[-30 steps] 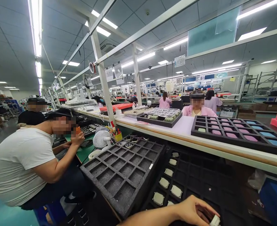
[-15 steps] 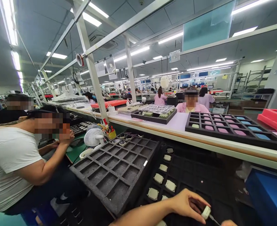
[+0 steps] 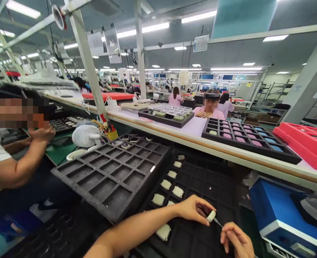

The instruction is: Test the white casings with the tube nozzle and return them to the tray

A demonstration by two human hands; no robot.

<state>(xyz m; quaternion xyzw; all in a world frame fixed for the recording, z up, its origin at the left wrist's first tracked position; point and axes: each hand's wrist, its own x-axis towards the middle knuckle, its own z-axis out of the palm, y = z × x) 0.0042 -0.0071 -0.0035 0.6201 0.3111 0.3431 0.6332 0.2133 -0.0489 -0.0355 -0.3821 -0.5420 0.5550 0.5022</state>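
a black compartment tray (image 3: pixel 194 181) carries several pale pieces (image 3: pixel 178 192).

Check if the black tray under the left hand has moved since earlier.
No. Against the bench edge and grey tray, the black tray lies where it was; the camera's view has shifted.

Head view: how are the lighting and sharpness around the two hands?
Head view: ceiling lights burn white; lower black tray so dark its cell walls barely show; left hand and right hand well lit; held pale part lacks fine detail; upper left edge smeared.
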